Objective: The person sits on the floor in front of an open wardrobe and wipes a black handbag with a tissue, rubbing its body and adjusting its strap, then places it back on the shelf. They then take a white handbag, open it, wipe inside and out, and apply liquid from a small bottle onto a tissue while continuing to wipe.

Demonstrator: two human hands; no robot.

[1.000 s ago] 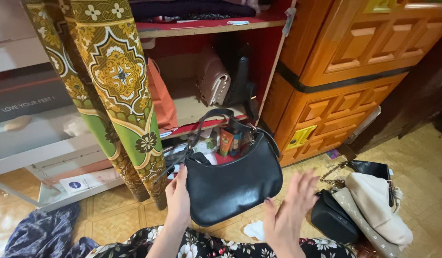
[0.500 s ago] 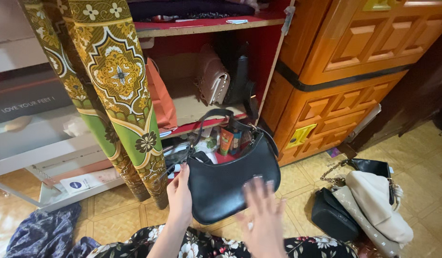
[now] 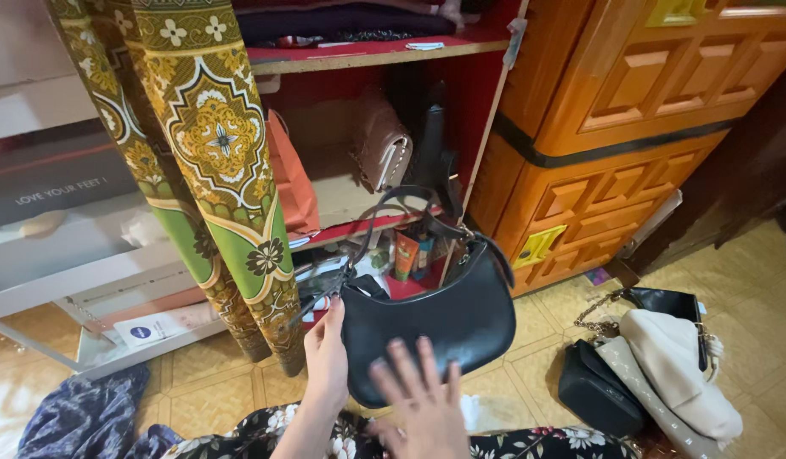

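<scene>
A black curved shoulder bag (image 3: 448, 314) with a looped strap hangs in front of a low red shelf. My left hand (image 3: 327, 357) grips its left end and holds it up. My right hand (image 3: 423, 404), fingers spread, lies flat against the bag's lower front face. The strap arches up towards the shelf edge.
A green and gold patterned curtain (image 3: 214, 161) hangs at left. The red shelf (image 3: 359, 223) holds a brown bag (image 3: 380, 144) and a dark bag. An orange cabinet (image 3: 614, 127) stands at right. Several bags (image 3: 648, 374) lie piled on the tiled floor at right, blue cloth (image 3: 79, 416) at left.
My right hand swept from the right of the bag leftward onto its front face. The bag shifted slightly right and up with my left hand still on it.
</scene>
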